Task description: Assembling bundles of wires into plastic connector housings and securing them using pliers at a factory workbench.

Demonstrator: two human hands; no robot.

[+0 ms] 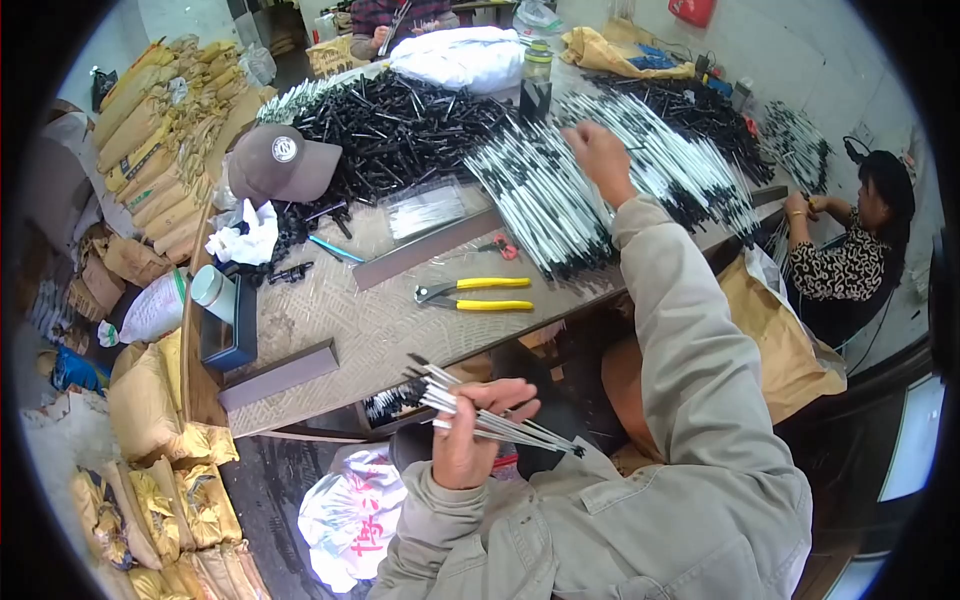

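Note:
Low in front of my body, my left hand is closed around a loose bundle of thin white rods with black ends. My right arm reaches across the table. My right hand, its fingers bent together, is over a wide heap of similar white rods; whatever its fingertips hold is hidden. Beyond it, another spread of white rods fans out to the right. Cutting pincers with yellow handles lie on the table between my two hands, with a small red-handled tool behind them.
A large heap of black parts covers the table's back. A grey cap, metal bars, and a cup in a blue holder are at left. One co-worker sits at right, another at the far side. Sacks stand left.

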